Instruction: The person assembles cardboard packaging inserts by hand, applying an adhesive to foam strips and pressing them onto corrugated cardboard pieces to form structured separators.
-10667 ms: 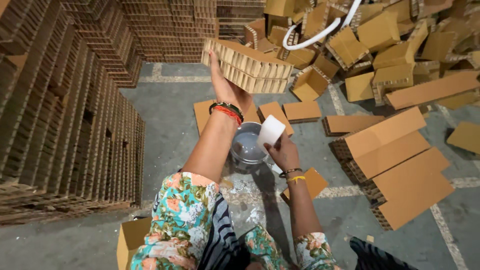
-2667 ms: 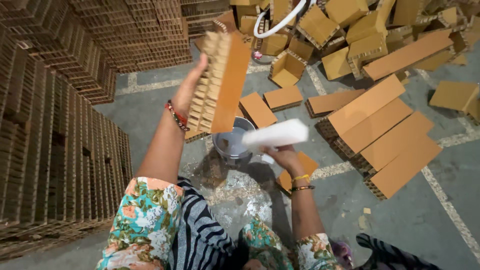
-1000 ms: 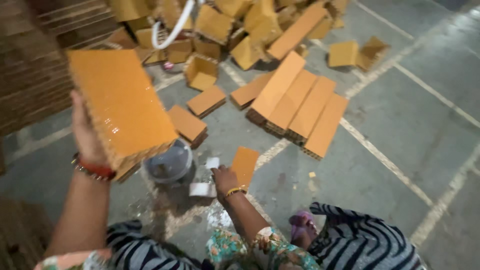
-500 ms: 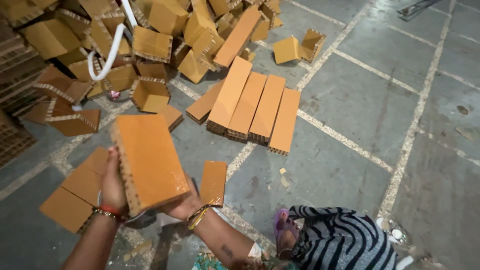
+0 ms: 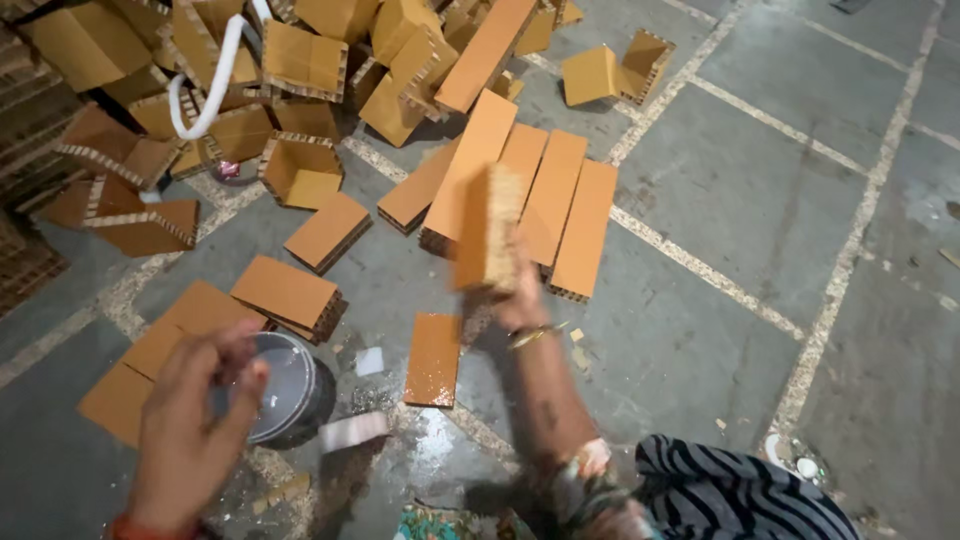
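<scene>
My right hand [image 5: 517, 306] grips an orange honeycomb cardboard block [image 5: 486, 232] on its edge, blurred, just in front of a row of long orange blocks [image 5: 560, 215] lying side by side on the floor. My left hand [image 5: 195, 425] is lower left, empty, fingers apart, hovering beside a grey bucket [image 5: 290, 385] with whitish liquid. A white brush-like tool [image 5: 352, 430] lies next to the bucket. A small glossy orange panel [image 5: 433, 358] lies flat on the wet floor between my arms.
A loose heap of cardboard blocks [image 5: 300, 60] and a white hose [image 5: 205, 90] fill the far left. Flat blocks [image 5: 290, 292] lie beside the bucket. Stacked cardboard [image 5: 25, 120] rises at the left edge. The grey tiled floor [image 5: 780, 200] extends right.
My left hand has let go of the block and dropped back toward the bucket. My right hand alone has carried the block forward toward the row of long blocks. The view panned right.
</scene>
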